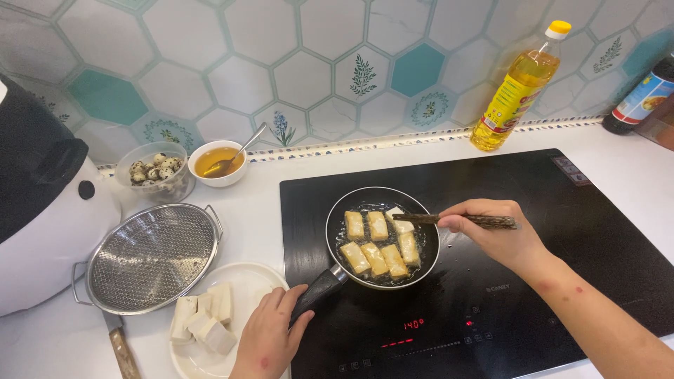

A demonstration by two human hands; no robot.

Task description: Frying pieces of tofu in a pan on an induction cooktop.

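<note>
A small black frying pan (pixel 428 263) sits on the black induction cooktop (pixel 576 245) with several golden tofu pieces (pixel 379 245) frying in oil. My left hand (pixel 270 337) grips the pan's dark handle (pixel 319 288) at the lower left. My right hand (pixel 491 231) holds dark wooden chopsticks (pixel 432 219) level over the pan, their tips touching a paler tofu piece (pixel 398 219) at the far side of the pan.
A white plate (pixel 249 281) with raw tofu blocks (pixel 207 319) lies left of the cooktop. Beside it are a metal mesh strainer (pixel 151 256), a white rice cooker (pixel 42 210), a tub of quail eggs (pixel 154 170), a sauce bowl with spoon (pixel 219 163), an oil bottle (pixel 518 88) and a dark bottle (pixel 642 98).
</note>
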